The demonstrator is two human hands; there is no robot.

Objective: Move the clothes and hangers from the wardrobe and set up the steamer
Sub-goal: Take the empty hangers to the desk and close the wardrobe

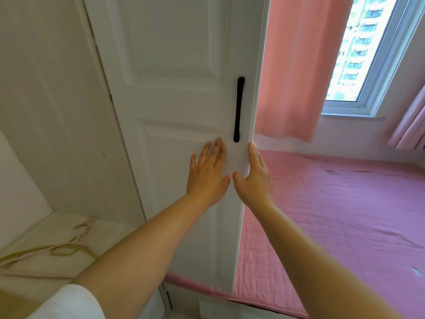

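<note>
A white panelled wardrobe door [174, 88] stands in front of me, swung partly outward, with a long black handle [238, 109] near its right edge. My left hand [207, 173] lies flat on the door face just below the handle, fingers spread. My right hand [254, 176] is at the door's right edge, with the thumb on the front and the fingers along the edge. Inside the wardrobe, at the lower left, pale hangers [57, 247] lie on a shelf. No clothes and no steamer are in view.
A pink quilted mat [333, 203] covers a raised platform to the right. A pink curtain [296, 65] hangs behind the door edge, beside a window [358, 49]. The wardrobe's inner white wall [46, 100] fills the left.
</note>
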